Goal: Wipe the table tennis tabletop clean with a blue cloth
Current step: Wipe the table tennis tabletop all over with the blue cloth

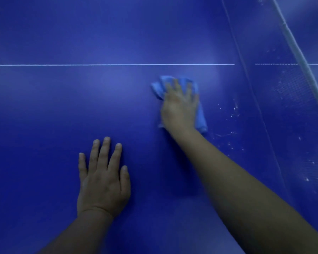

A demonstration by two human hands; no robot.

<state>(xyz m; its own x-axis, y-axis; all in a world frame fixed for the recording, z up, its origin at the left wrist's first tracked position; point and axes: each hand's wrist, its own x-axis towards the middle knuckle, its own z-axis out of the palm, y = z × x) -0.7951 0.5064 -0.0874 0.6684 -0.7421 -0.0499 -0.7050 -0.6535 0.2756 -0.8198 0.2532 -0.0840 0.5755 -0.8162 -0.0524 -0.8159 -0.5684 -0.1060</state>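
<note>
Two bare forearms and hands of one person, seen from above. Left hand [103,182]: no ring, watch or band on any visible finger or at the wrist; short, rounded fingernails, unpainted; knuckle creases and a fold line across the wrist are visible. Right hand [179,107]: rendered soft by blur, so nails and fine detail cannot be made out; no jewellery discernible. Both forearms are uncovered as far as the lower picture edge, with no sleeve, cuff, glove or strap in sight.
</note>
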